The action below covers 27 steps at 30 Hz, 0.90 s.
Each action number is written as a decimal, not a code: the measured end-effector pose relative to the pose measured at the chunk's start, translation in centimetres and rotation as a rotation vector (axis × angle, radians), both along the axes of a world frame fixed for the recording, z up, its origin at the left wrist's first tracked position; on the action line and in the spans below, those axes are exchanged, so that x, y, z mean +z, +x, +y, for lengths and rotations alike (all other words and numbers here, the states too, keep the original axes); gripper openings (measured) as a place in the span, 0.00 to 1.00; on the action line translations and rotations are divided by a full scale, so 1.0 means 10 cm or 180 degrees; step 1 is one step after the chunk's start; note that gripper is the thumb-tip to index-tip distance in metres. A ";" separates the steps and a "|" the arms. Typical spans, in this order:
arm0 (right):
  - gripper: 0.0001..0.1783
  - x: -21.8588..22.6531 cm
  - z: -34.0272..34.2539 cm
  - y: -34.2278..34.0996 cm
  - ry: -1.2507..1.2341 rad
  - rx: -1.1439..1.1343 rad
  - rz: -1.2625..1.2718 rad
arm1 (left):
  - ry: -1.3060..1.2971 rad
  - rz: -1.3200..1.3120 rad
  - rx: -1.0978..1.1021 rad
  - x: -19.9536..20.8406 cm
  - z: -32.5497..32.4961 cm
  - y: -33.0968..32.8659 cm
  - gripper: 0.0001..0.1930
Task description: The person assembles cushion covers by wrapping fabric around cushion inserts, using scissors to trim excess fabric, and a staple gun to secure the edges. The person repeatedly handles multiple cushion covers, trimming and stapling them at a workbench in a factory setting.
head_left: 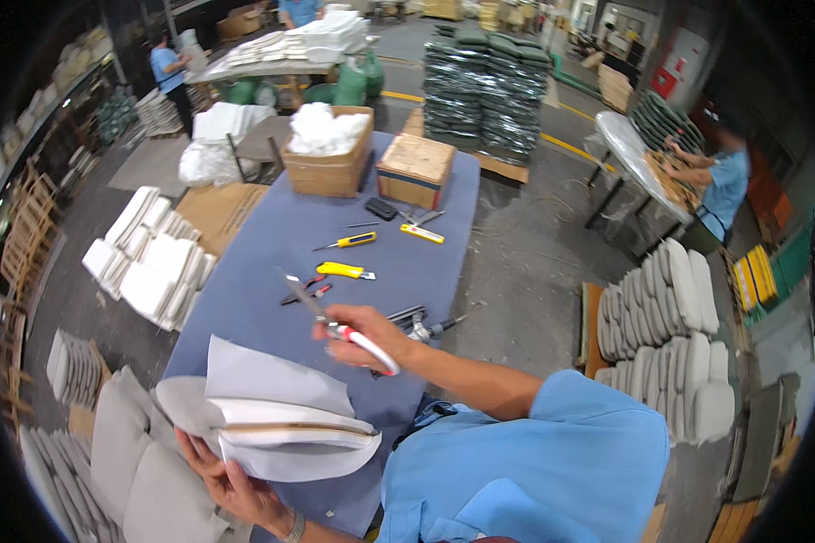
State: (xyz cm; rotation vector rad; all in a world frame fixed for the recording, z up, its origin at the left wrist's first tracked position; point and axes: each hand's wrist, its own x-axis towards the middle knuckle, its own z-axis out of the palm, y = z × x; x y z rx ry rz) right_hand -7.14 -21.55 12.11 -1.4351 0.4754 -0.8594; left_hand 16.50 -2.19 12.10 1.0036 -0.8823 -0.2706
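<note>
Tabletop (263, 262) — left hand (234, 484) on cushion (186, 405), right (364, 335) holding bladed tool (373, 349).

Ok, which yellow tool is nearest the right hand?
The yellow cutter beside the pliers; the yellow screwdriver and flat yellow tool lie farther from the right hand.

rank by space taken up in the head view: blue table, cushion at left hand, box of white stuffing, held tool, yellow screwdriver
1. Blue table
2. Cushion
3. Box of white stuffing
4. Held tool
5. Yellow screwdriver

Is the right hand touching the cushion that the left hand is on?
Apart. The head view shows blue tabletop between the right hand and the cushion.
</note>
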 end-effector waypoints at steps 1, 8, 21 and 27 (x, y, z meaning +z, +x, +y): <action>0.11 -0.06 0.05 -0.10 0.0193 0.0009 0.0147 | 0.0043 0.0150 0.0056 0.01 -0.05 0.04 0.10; 0.13 -0.43 0.21 -0.51 0.0554 -0.0235 0.0421 | -0.0657 0.1092 -0.0621 -0.06 -0.70 0.58 0.10; 0.12 -0.30 0.26 -0.71 0.0277 -0.0668 0.0316 | -0.0254 0.1882 -0.0595 0.31 -1.54 0.08 0.09; 0.13 -0.31 0.26 -0.81 0.0145 -0.0837 0.0363 | 0.0272 0.1703 -0.0228 -0.70 -1.80 1.51 0.07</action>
